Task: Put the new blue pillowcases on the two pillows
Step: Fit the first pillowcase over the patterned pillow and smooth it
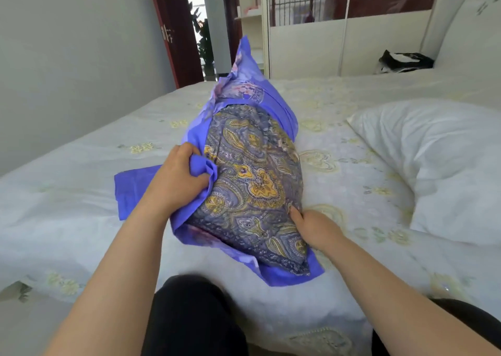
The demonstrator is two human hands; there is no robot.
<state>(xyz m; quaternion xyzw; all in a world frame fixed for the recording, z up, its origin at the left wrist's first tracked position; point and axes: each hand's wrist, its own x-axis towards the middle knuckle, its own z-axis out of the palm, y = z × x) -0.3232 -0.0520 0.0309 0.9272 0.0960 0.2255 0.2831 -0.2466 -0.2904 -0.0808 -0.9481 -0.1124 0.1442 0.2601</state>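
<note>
Blue pillowcase point(273, 111) is bunching in my left hand point(179, 176)'s closed grip at centre frame; my right hand point(314, 228) is pinching the paisley pillow point(252, 182), lengthwise toward upper centre.

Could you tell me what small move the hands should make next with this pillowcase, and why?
Probably draw the blue fabric pillowcase nearer: the left hand bunches its edge, the right hand holds the paisley-patterned pillow, whose near part lies uncovered.
</note>
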